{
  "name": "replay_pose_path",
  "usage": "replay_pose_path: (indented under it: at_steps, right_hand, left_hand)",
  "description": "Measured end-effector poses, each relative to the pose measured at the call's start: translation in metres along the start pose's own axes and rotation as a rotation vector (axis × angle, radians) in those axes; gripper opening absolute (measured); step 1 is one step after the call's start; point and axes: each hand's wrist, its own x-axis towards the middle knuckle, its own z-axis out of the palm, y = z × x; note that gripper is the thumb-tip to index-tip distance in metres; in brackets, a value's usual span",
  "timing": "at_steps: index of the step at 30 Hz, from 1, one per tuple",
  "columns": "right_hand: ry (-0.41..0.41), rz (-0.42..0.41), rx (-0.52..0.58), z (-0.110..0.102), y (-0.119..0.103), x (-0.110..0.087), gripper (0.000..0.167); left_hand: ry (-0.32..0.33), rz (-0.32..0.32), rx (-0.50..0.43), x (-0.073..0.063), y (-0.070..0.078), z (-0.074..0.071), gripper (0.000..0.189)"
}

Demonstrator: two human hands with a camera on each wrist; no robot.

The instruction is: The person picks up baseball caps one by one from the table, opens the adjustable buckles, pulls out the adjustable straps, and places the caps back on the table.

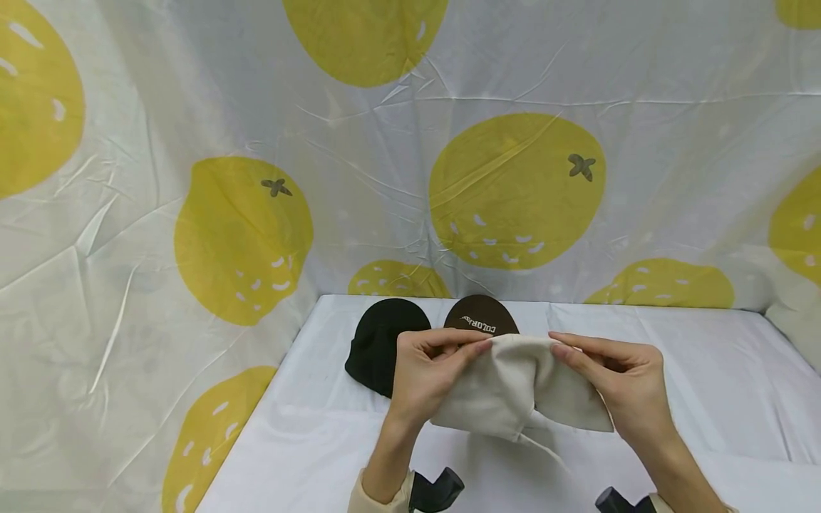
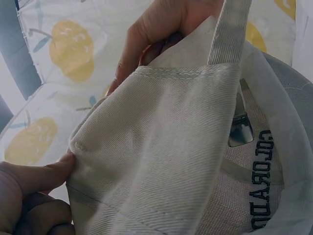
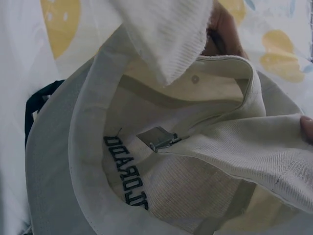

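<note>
A cream cap (image 1: 494,392) hangs between both hands above the white table. My left hand (image 1: 420,374) pinches its upper edge on the left, thumb against fingers. On the other side my right hand (image 1: 631,381) pinches the same edge, its fingertips a short way from the left ones. A thin strap (image 1: 541,447) dangles below the cap. The left wrist view shows the cloth panel (image 2: 156,142) close up, with a metal buckle (image 2: 241,131). Dark lettering (image 3: 126,171) shows inside the cap in the right wrist view.
Behind the hands on the white-covered table (image 1: 308,442) lie a black cap (image 1: 381,342) and a brown cap (image 1: 481,310) with white lettering, partly hidden. A white curtain (image 1: 365,157) printed with yellow fruit hangs behind and at the left.
</note>
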Motion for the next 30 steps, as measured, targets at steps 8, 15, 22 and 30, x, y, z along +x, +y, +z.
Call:
replay_pose_path:
  at_steps: [8,15,22,30]
  right_hand:
    - [-0.060,0.019,-0.022,-0.007,-0.003,0.002,0.019]
    - [-0.068,0.087,-0.101,-0.025,-0.010,0.007,0.019]
    - [-0.012,0.088,-0.129,-0.051,-0.015,0.020,0.021]
    - [0.036,0.292,-0.410,-0.087,-0.012,0.049,0.029]
  left_hand:
    - [-0.009,0.017,0.011,0.003,-0.002,0.003,0.008]
    - [-0.034,-0.045,0.001,0.008,-0.012,0.015,0.007]
    - [-0.120,-0.158,-0.020,0.031,-0.013,0.035,0.008]
    - [-0.221,-0.253,0.007,0.074,-0.033,0.061,0.010]
